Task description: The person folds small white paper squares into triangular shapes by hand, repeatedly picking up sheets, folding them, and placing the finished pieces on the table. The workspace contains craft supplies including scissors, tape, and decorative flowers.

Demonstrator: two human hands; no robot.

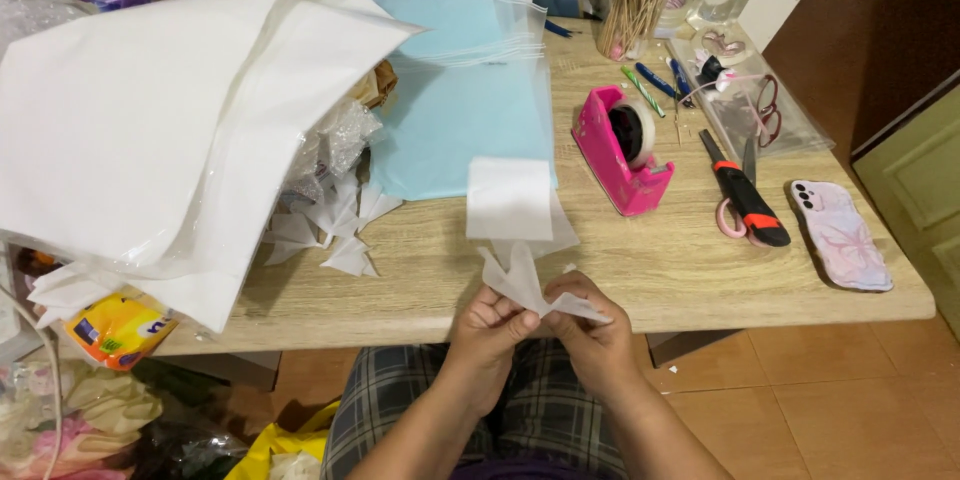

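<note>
Pinching folded white paper (522, 285) between left hand (487, 332) and right hand (592, 333), fingertips pressed on its lower corners, over table (690, 270) edge. Probably thin, light, limp, easily creased; best gripped at folds.

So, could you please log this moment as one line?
left hand: pinching white paper piece | right hand: pinching same piece | nearby: pink tape dispenser, folded pieces on table
</note>
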